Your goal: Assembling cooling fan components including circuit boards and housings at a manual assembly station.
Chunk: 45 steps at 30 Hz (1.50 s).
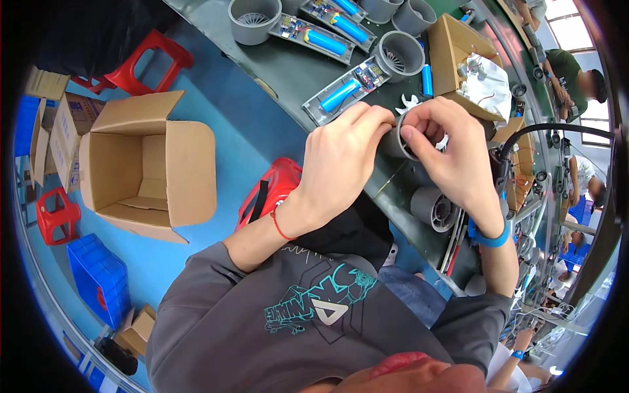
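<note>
Both my hands are over the edge of the dark green bench, at a grey plastic cylinder (pixel 394 145) with an open end. My left hand (pixel 337 164) has its fingers closed together at the cylinder's left rim. From the other side, my right hand (pixel 452 147) grips the rim, its thumb and curled fingers at the opening. The cylinder's inside is mostly hidden by my fingers. Just beyond lie a silver open-end wrench head (pixel 407 104) and a grey handle shell (pixel 319 112) holding a blue battery cell (pixel 340 95) and a circuit board (pixel 369 75). Another grey cylinder (pixel 434 208) stands nearer, right of my hands.
Several grey cups, one with a grille (pixel 400 55), and more battery-fitted shells (pixel 313 38) occupy the bench's far end. A cardboard box (pixel 458 49) holds wired parts. On the blue floor are an open carton (pixel 154 167), red stools (pixel 152 62) and a blue crate (pixel 98 278). Other people work at right.
</note>
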{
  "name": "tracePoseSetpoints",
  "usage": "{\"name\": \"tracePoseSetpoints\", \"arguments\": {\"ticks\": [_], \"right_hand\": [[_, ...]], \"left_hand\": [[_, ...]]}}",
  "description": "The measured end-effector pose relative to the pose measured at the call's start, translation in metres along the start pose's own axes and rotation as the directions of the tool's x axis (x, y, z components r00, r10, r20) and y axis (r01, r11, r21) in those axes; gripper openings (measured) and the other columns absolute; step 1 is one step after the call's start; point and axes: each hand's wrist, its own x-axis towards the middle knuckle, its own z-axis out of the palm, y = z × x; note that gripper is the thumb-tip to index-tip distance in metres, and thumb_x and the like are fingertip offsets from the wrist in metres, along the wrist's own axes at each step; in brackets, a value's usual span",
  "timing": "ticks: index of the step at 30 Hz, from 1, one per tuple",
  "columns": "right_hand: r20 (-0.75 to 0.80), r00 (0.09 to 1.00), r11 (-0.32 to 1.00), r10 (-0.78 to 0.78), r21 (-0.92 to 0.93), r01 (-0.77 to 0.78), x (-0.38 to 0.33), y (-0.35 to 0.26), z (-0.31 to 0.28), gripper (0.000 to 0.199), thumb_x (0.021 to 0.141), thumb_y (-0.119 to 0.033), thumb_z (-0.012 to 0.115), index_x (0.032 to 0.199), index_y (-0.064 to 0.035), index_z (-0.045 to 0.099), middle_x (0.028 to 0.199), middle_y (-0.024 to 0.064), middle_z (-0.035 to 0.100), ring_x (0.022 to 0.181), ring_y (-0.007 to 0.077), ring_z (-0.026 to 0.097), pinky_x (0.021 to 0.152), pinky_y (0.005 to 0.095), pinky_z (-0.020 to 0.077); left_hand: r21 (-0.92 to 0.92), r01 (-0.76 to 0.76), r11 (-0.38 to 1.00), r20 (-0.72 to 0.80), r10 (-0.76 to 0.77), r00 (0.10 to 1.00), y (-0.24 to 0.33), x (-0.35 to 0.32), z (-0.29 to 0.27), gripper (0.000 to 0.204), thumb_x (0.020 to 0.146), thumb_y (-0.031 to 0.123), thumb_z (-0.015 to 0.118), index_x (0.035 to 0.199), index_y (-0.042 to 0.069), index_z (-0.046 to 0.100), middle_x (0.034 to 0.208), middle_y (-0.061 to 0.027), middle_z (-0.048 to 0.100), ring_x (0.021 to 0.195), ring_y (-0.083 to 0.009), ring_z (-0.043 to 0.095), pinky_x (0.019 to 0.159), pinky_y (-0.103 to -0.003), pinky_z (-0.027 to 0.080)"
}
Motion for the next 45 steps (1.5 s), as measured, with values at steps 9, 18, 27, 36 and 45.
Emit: {"name": "tracePoseSetpoints", "arguments": {"ticks": [9, 18, 27, 36, 45], "right_hand": [[0.085, 0.986, 0.985, -0.145, -0.082, 0.151, -0.003, -0.003, -0.007, 0.008, 0.088, 0.001, 0.063, 0.091, 0.0006, 0.056, 0.082, 0.0102, 0.053, 0.076, 0.0233, 0.055, 0.068, 0.0349, 0.0458], [-0.056, 0.998, 0.995, -0.015, -0.099, 0.01, -0.02, -0.047, -0.081, 0.008, 0.097, -0.006, 0.058, 0.097, 0.0011, 0.055, 0.091, 0.0023, 0.054, 0.085, 0.0109, 0.05, 0.078, 0.0238, 0.0403], [-0.103, 0.91, 0.905, 0.402, 0.199, -0.377, -0.077, 0.05, -0.172, 0.027, 0.097, -0.023, 0.062, 0.114, -0.0025, 0.063, 0.099, -0.0017, 0.059, 0.077, 0.0046, 0.048, 0.067, 0.0208, 0.0392], [-0.365, 0.891, 0.936, 0.272, -0.116, -0.333, -0.06, 0.148, -0.142, 0.03, 0.096, -0.014, 0.062, 0.125, -0.0068, 0.064, 0.101, 0.0043, 0.067, 0.087, 0.0136, 0.062, 0.079, 0.027, 0.0508], [-0.264, 0.839, 0.744, 0.475, -0.389, -0.543, -0.094, 0.21, -0.158, 0.026, 0.087, -0.028, 0.072, 0.101, -0.0062, 0.075, 0.092, 0.0143, 0.075, 0.083, 0.0307, 0.071, 0.079, 0.039, 0.0547]], "left_hand": [[-0.054, -0.046, 0.997, 0.136, 0.053, 0.989, 0.004, 0.003, 0.008, 0.06, 0.067, 0.012, 0.085, 0.12, -0.001, 0.06, 0.11, -0.0145, 0.065, 0.105, -0.0335, 0.061, 0.091, -0.042, 0.049], [-0.012, -0.024, 1.0, 0.122, 0.025, 0.992, 0.003, 0.005, 0.009, 0.057, 0.064, 0.017, 0.088, 0.116, 0.007, 0.065, 0.106, -0.0103, 0.069, 0.099, -0.0301, 0.066, 0.085, -0.038, 0.051], [-0.008, -0.121, 0.993, 0.205, 0.12, 0.971, 0.005, 0.004, 0.007, 0.057, 0.069, 0.012, 0.084, 0.118, 0.003, 0.058, 0.111, -0.0124, 0.062, 0.102, -0.0324, 0.061, 0.088, -0.041, 0.049], [-0.036, -0.037, 0.999, 0.352, 0.047, 0.935, 0.009, 0.006, -0.014, 0.063, 0.072, 0.005, 0.079, 0.13, 0.003, 0.053, 0.114, -0.0143, 0.063, 0.104, -0.0327, 0.061, 0.091, -0.039, 0.048], [0.114, -0.222, 0.968, 0.374, 0.165, 0.913, 0.005, 0.005, -0.005, 0.075, 0.07, 0.01, 0.082, 0.137, 0.003, 0.05, 0.116, -0.014, 0.064, 0.106, -0.0317, 0.061, 0.09, -0.04, 0.046]]}}
